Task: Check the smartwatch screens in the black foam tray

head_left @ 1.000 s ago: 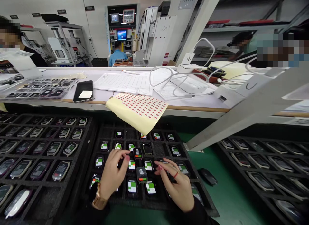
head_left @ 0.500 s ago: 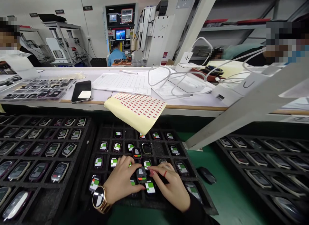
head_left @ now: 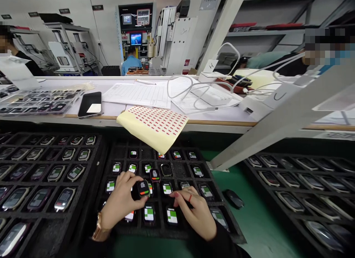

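My left hand [head_left: 123, 195] grips a small smartwatch [head_left: 143, 188] between thumb and fingers, its lit dark screen showing white text and a coloured bar. The watch is held above the black foam tray [head_left: 191, 234]. My right hand [head_left: 194, 211] hovers over the tray's right half, fingers partly bent and holding nothing that I can see. Its fingertips are near a smartwatch [head_left: 166, 188] with a green and white screen. Below them another smartwatch [head_left: 172, 216] sits in its compartment. One dark-screened smartwatch [head_left: 155, 174] lies across a divider behind the held one.
Foam trays of watches stand at the left [head_left: 88, 169] and right [head_left: 266, 191]. A yellow sticker sheet [head_left: 152, 128] overhangs the shelf edge, near a phone [head_left: 90, 104] and white cables [head_left: 191, 88]. A slanted post [head_left: 249, 136] and a black mouse [head_left: 233, 199] are to the right. Other people sit beyond.
My left hand has moved left with the watch, away from my right hand. My right fingers have come off that watch and stayed about where they were.
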